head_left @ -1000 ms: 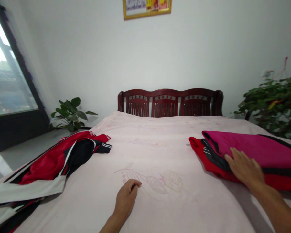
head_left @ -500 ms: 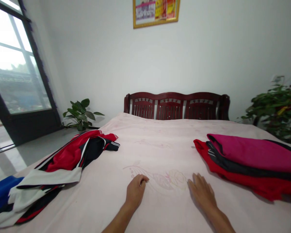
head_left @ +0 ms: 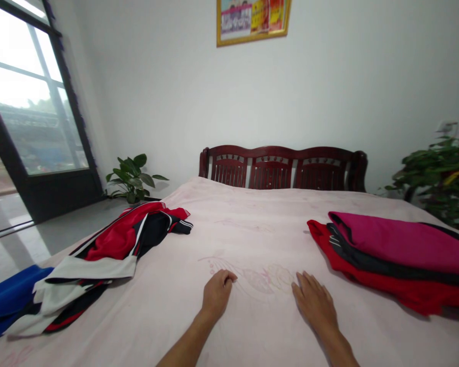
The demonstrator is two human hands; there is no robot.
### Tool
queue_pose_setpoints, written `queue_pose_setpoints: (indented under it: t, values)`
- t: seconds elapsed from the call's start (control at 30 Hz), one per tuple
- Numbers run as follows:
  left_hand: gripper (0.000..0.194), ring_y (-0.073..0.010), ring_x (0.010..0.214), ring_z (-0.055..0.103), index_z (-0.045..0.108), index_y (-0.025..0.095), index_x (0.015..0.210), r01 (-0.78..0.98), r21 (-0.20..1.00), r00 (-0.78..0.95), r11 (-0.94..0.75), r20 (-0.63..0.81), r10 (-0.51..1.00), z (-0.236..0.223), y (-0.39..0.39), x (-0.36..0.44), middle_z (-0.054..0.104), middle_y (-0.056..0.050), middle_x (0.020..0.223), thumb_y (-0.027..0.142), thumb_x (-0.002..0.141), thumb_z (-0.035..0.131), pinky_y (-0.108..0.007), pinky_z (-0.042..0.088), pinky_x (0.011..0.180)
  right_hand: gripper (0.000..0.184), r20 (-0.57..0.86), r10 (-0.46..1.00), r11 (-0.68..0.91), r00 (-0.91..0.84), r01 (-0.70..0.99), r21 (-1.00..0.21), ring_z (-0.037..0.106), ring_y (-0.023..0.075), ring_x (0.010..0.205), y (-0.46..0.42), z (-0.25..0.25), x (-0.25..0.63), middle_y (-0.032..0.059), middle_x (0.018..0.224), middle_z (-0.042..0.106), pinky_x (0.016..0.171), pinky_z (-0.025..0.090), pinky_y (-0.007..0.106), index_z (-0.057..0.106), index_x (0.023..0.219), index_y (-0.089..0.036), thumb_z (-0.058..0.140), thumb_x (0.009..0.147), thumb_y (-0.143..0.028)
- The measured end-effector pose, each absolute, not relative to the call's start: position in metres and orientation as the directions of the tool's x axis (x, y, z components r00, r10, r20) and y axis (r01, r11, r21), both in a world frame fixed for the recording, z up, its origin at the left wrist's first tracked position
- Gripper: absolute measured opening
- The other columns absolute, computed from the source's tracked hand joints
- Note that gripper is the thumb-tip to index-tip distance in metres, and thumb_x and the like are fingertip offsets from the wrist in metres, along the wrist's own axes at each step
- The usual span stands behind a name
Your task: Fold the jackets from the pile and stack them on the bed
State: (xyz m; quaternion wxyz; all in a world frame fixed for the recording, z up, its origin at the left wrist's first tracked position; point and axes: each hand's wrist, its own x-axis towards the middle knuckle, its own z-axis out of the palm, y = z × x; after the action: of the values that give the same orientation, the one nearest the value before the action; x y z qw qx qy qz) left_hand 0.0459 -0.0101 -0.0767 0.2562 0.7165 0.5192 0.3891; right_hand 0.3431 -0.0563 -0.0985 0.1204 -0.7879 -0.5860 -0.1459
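Note:
My left hand (head_left: 218,293) rests on the pale pink bedsheet (head_left: 248,326), its fingers curled in and nothing visible in them. To its right, my right hand (head_left: 315,300) lies palm down on the sheet, fingers stretched out and holding nothing. A printed flower pattern (head_left: 252,278) shows on the cloth between the two. Beyond my right hand is a stack of folded clothes with a magenta garment (head_left: 398,242) on top, a dark one under it and a red one (head_left: 367,283) at the bottom. On the left lies a loose heap of red, navy and white clothes (head_left: 110,244).
A blue garment (head_left: 19,290) lies at the left edge by the heap. Behind the bed stands a dark wooden backrest (head_left: 271,171). Leafy plants grow at left (head_left: 133,176) and right (head_left: 439,176). A glass door (head_left: 38,112) is at far left; a framed picture (head_left: 254,40) hangs above.
The view has shifted slightly, so most things sit a little further right. My right hand has moved slightly left, toward my left hand. The clothes have not been moved.

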Motion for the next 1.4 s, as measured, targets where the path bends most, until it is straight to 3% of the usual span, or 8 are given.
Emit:
queue_pose_setpoints:
  t: [0.47, 0.67, 0.73, 0.83, 0.97, 1.1, 1.2, 1.4]
  values:
    - [0.028, -0.0163, 0.093, 0.063, 0.068, 0.022, 0.089, 0.525, 0.777, 0.168, -0.347, 0.305, 0.937, -0.077, -0.013, 0.044, 0.071, -0.001, 0.093, 0.01, 0.079, 0.044, -0.029, 0.046, 0.088, 0.05, 0.388, 0.881, -0.217, 0.272, 0.959, -0.18, 0.049, 0.027, 0.132, -0.054, -0.103, 0.355, 0.0108, 0.139, 0.058, 0.112, 0.034, 0.045, 0.062, 0.127, -0.018, 0.031, 0.092, -0.038]
    - [0.039, -0.017, 0.103, 0.063, 0.066, 0.019, 0.109, 0.527, 0.761, 0.15, -0.378, 0.355, 0.923, -0.083, -0.012, 0.03, 0.07, -0.005, 0.108, 0.008, 0.079, 0.044, -0.031, 0.047, 0.096, 0.054, 0.401, 0.877, -0.192, 0.264, 0.959, -0.21, 0.051, 0.027, 0.13, -0.054, -0.102, 0.359, 0.0119, 0.136, 0.06, 0.111, 0.036, 0.043, 0.064, 0.124, -0.015, 0.028, 0.091, -0.039]
    - [0.048, -0.0198, 0.115, 0.059, 0.063, 0.019, 0.118, 0.623, 0.656, 0.139, -0.425, 0.443, 0.886, -0.08, -0.008, 0.007, 0.067, -0.008, 0.118, 0.004, 0.076, 0.045, -0.036, 0.042, 0.106, 0.054, 0.408, 0.873, -0.186, 0.269, 0.955, -0.233, 0.052, 0.0265, 0.129, -0.053, -0.103, 0.361, 0.0115, 0.135, 0.061, 0.111, 0.037, 0.042, 0.065, 0.123, -0.016, 0.029, 0.09, -0.039]
    - [0.057, -0.0271, 0.136, 0.042, 0.058, 0.019, 0.131, 0.858, 0.332, 0.15, -0.391, 0.568, 0.81, -0.067, 0.001, -0.05, 0.058, -0.011, 0.137, 0.003, 0.077, 0.048, -0.047, 0.026, 0.117, 0.054, 0.421, 0.865, -0.173, 0.273, 0.95, -0.26, 0.053, 0.0266, 0.128, -0.052, -0.103, 0.362, 0.0119, 0.134, 0.061, 0.11, 0.038, 0.042, 0.065, 0.121, -0.015, 0.028, 0.09, -0.039]
    - [0.064, -0.0357, 0.147, 0.019, 0.044, 0.012, 0.144, 0.999, 0.024, 0.014, -0.038, 0.621, 0.783, -0.049, 0.009, -0.138, 0.032, -0.021, 0.155, 0.007, 0.081, 0.048, -0.058, 0.009, 0.118, 0.054, 0.436, 0.857, -0.17, 0.276, 0.949, -0.266, 0.055, 0.0273, 0.125, -0.052, -0.101, 0.36, 0.0133, 0.132, 0.062, 0.109, 0.039, 0.042, 0.066, 0.12, -0.014, 0.029, 0.089, -0.037]
    - [0.074, -0.0386, 0.148, 0.014, 0.033, 0.008, 0.149, 0.965, -0.095, -0.151, 0.244, 0.558, 0.816, -0.041, 0.007, -0.201, 0.023, -0.026, 0.158, 0.014, 0.078, 0.055, -0.062, 0.005, 0.115, 0.053, 0.424, 0.857, -0.182, 0.292, 0.942, -0.281, 0.056, 0.0277, 0.123, -0.051, -0.098, 0.358, 0.013, 0.131, 0.063, 0.107, 0.041, 0.043, 0.066, 0.12, -0.014, 0.029, 0.089, -0.035]
    - [0.065, -0.0371, 0.144, 0.025, 0.042, 0.013, 0.143, 0.952, -0.055, -0.244, 0.303, 0.466, 0.851, -0.032, 0.007, -0.224, 0.031, -0.024, 0.154, 0.019, 0.08, 0.055, -0.061, 0.012, 0.113, 0.053, 0.405, 0.866, -0.182, 0.295, 0.938, -0.294, 0.055, 0.0274, 0.125, -0.051, -0.098, 0.358, 0.0125, 0.132, 0.062, 0.108, 0.04, 0.043, 0.065, 0.121, -0.014, 0.029, 0.089, -0.036]
    - [0.028, -0.0353, 0.11, 0.06, 0.064, 0.018, 0.105, 0.876, 0.351, -0.443, 0.331, 0.316, 0.839, 0.017, 0.024, -0.24, 0.065, -0.018, 0.112, 0.022, 0.089, 0.042, -0.049, 0.042, 0.092, 0.053, 0.408, 0.868, -0.179, 0.283, 0.945, -0.275, 0.055, 0.0271, 0.125, -0.052, -0.099, 0.359, 0.0125, 0.133, 0.062, 0.108, 0.039, 0.042, 0.064, 0.122, -0.013, 0.028, 0.09, -0.035]
